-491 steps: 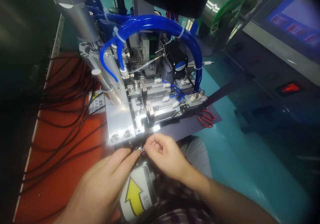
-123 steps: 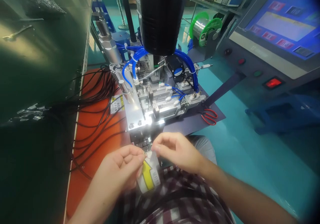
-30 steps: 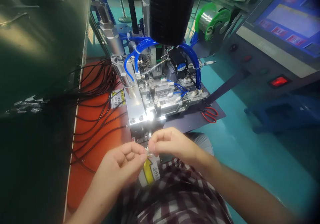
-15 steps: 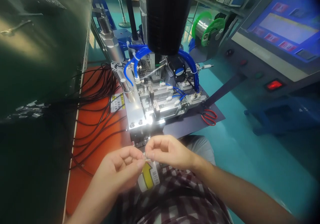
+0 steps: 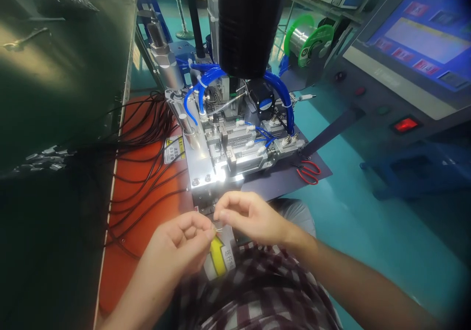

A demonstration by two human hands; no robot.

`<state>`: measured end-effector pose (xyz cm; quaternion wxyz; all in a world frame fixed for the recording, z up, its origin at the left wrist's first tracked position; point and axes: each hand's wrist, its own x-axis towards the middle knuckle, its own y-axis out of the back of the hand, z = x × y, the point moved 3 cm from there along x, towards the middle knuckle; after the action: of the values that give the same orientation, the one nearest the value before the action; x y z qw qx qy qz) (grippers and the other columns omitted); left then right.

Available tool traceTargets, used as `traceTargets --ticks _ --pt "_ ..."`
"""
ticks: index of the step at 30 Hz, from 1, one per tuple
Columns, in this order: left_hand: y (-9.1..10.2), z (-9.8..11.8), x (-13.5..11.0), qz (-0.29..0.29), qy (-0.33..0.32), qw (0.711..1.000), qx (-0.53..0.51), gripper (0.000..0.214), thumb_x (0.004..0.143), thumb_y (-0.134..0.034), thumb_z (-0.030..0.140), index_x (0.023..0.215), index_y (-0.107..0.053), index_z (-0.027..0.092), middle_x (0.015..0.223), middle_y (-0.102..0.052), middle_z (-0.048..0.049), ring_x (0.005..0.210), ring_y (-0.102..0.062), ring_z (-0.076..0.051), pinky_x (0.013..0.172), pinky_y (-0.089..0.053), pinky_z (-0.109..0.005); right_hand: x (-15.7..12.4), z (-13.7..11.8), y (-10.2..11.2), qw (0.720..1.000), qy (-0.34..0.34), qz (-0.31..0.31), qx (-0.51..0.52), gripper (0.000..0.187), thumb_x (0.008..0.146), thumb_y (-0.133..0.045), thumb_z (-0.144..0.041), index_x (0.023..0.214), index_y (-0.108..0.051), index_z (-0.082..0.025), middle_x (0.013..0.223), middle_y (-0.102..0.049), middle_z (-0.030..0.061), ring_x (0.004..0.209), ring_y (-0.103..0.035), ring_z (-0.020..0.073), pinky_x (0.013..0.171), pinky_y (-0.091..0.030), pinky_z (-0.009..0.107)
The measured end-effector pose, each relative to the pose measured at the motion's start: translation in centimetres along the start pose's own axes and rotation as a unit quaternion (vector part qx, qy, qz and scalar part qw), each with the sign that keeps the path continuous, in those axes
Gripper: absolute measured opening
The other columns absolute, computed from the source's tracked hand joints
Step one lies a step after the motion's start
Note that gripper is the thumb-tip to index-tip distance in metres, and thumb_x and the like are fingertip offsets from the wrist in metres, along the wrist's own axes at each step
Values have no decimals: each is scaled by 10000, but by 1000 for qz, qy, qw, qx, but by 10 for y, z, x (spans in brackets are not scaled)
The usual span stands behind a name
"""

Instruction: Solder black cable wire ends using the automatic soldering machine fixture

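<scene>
My left hand (image 5: 180, 244) and my right hand (image 5: 246, 217) meet in front of a metal fixture (image 5: 221, 158). Both are closed in a pinch, fingertips almost touching. Between them sits a tiny metal part (image 5: 216, 229), too small to name, with a thin wire end. Just below the hands is a white label with a yellow arrow (image 5: 220, 259). Which hand bears the part's weight I cannot tell.
Black cables (image 5: 147, 148) lie over the orange mat (image 5: 147, 212) at left. Blue air hoses (image 5: 279, 94) loop over the fixture under a black cylinder (image 5: 250, 21). Red scissors (image 5: 308, 172) rest at right. A control panel with a screen (image 5: 415, 40) and a solder spool (image 5: 309, 38) stand behind.
Over the last second both hands stayed pinched together at the small part, shifting only slightly; the view wobbled a little.
</scene>
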<state>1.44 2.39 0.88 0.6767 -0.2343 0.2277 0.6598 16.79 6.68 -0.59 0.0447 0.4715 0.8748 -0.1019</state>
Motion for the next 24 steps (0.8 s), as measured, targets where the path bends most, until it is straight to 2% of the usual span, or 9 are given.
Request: traceTargets --ticks 3,6,11,17,24 --pt "2 -4 5 -18 9 1000 2 280 641 -779 399 645 -593 190 423 -314 122 428 -205 -42 455 -236 -188 -6 2 -2 997 -24 73 -32 145 849 -645 -302 793 -621 -171 683 -558 -22 576 -456 106 523 -367 233" --pt "4 -7 9 -31 11 999 1 279 630 -800 388 649 -600 195 399 -327 122 405 -222 -46 430 -240 -189 -10 4 -8 991 -45 108 -59 137 817 -688 -292 772 -629 -176 581 -478 -57 482 -335 80 450 -269 228" --pt "6 -8 10 -24 4 1000 4 322 649 -806 441 663 -598 196 385 -334 123 388 -247 -43 425 -265 -175 -9 5 -13 990 -55 124 -40 106 795 -681 -243 735 -630 -172 601 -512 -43 489 -354 76 450 -282 219" --pt "9 -8 9 2 21 1000 3 443 658 -799 577 691 -562 205 426 -395 106 407 -279 -43 440 -361 -181 -9 4 -11 992 -46 119 -20 161 837 -637 -285 730 -615 -167 682 -566 2 620 -482 124 511 -355 229" --pt "8 -9 12 4 29 1000 1 421 689 -788 565 722 -564 211 436 -401 110 389 -283 -39 413 -328 -160 -8 10 -13 991 -61 122 -2 136 813 -659 -279 757 -605 -167 644 -510 -34 541 -402 93 490 -312 233"
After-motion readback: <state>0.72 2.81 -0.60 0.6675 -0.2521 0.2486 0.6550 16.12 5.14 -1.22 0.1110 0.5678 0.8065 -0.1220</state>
